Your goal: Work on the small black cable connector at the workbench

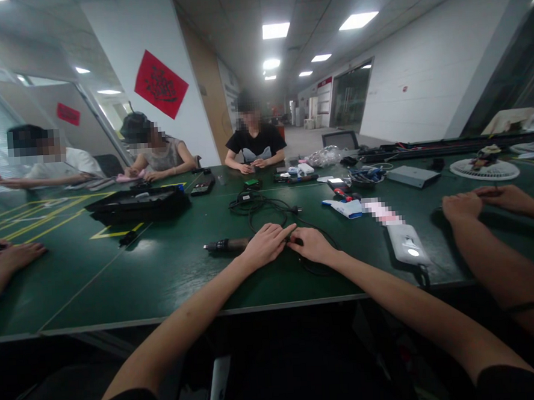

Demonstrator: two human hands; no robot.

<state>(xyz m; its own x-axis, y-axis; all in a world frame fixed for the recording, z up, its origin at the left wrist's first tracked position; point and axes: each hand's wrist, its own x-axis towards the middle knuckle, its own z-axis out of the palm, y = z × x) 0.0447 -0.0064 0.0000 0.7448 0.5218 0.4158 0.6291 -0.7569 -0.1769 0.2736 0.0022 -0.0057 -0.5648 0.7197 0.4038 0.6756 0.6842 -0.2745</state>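
My left hand [265, 245] lies on a dark, rod-shaped tool [227, 245] on the green table [163, 273]; its metal tip points left. My right hand [312, 245] rests beside it, fingers curled over a small black part at the tool's cord end. The two hands touch at the fingertips. A black cable [267, 209] loops on the table just behind them and runs under my right hand.
A white device [406, 244] with a lit spot lies right of my hands. A co-worker's hands [479, 202] rest at the right, another's hand [8, 257] at the left. A black tray [136, 203], small electronics and three seated people are across the table.
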